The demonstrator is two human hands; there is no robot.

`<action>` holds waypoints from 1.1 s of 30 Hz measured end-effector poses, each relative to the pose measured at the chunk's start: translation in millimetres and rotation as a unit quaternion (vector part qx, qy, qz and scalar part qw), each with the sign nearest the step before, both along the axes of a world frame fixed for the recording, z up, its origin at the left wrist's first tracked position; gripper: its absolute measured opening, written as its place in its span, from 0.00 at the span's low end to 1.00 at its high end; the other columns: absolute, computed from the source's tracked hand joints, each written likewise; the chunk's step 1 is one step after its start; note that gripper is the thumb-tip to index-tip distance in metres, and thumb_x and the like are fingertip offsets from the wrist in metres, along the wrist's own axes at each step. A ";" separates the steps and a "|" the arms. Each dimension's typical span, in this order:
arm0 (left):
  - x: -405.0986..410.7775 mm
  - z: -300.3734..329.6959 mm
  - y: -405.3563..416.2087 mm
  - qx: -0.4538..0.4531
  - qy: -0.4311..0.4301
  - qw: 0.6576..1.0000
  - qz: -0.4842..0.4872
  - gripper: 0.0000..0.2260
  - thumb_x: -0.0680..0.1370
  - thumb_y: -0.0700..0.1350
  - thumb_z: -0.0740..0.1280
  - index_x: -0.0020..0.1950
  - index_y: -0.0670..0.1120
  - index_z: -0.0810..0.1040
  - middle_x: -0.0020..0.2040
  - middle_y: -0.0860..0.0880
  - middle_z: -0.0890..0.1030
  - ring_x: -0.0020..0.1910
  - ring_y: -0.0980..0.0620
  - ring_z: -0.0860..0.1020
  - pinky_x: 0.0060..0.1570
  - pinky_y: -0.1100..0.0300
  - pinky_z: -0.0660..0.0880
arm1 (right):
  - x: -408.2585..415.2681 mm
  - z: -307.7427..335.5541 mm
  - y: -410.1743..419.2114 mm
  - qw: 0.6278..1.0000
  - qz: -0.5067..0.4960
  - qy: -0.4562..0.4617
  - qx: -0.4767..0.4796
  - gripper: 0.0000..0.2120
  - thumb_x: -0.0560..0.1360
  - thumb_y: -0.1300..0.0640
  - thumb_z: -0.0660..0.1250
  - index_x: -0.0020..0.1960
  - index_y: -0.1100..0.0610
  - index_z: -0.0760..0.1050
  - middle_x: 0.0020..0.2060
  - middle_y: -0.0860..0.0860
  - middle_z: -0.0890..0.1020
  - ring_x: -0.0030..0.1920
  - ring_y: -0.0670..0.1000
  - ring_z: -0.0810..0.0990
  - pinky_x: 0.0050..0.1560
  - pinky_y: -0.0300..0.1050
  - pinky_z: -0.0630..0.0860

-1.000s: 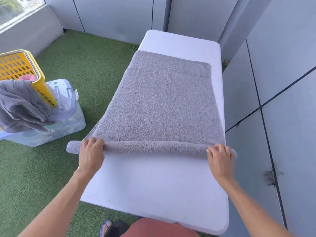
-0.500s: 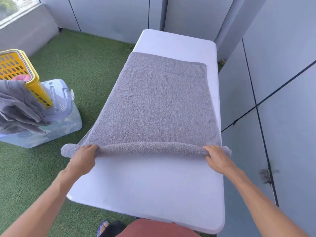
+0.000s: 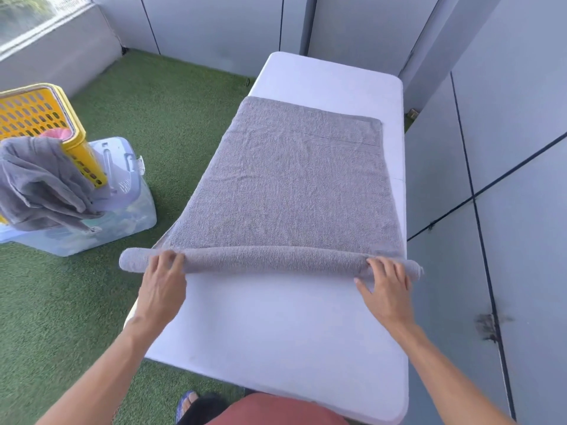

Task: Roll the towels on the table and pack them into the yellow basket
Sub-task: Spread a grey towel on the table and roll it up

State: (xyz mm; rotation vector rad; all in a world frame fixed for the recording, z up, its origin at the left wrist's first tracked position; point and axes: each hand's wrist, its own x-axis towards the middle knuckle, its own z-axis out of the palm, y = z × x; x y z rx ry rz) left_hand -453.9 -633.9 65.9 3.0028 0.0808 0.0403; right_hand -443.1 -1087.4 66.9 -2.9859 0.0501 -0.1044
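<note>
One long white surface (image 3: 276, 348) fills the middle of the balcony, and a grey towel (image 3: 291, 185) lies flat along it, its near edge wound into a thin roll (image 3: 270, 259) that overhangs both sides a little. Off to the left on the green turf, the yellow basket (image 3: 33, 111) stands on a clear plastic box (image 3: 129, 216), with another grey towel (image 3: 40, 185) draped over its rim. The left hand (image 3: 162, 286) rests on the roll near its left end, and the right hand (image 3: 386, 286) near its right end; neither grip clamps anything, the fingers lie fairly straight over the cloth and press it. To roll well from here, I'd say both palms should push forward evenly, keeping the roll tight and square to the towel's sides so that it doesn't cone out at one end.
</note>
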 end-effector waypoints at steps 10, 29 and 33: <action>29.6 5.9 6.3 -0.023 0.073 0.997 0.010 0.15 0.68 0.23 0.60 0.50 0.37 0.74 0.48 0.39 0.76 0.52 0.38 0.72 0.52 0.48 0.70 | 31.5 14.7 -9.2 0.988 0.029 0.154 0.008 0.20 0.71 0.69 0.63 0.62 0.60 0.74 0.54 0.56 0.78 0.58 0.60 0.73 0.63 0.52 0.66; 12.4 0.5 -1.5 0.008 0.045 0.999 0.000 0.23 0.65 0.35 0.74 0.57 0.40 0.72 0.53 0.41 0.75 0.53 0.38 0.71 0.50 0.44 0.74 | -5.0 -11.0 9.8 0.998 0.044 0.001 -0.038 0.28 0.69 0.56 0.73 0.66 0.62 0.72 0.62 0.56 0.75 0.63 0.61 0.70 0.67 0.57 0.61; 22.8 1.7 -3.8 -0.002 0.046 0.999 0.006 0.18 0.66 0.30 0.71 0.52 0.41 0.73 0.48 0.41 0.77 0.51 0.38 0.72 0.47 0.45 0.74 | 22.8 -2.7 4.2 0.998 0.041 0.051 0.000 0.23 0.65 0.66 0.73 0.60 0.61 0.76 0.54 0.54 0.80 0.57 0.61 0.76 0.63 0.55 0.66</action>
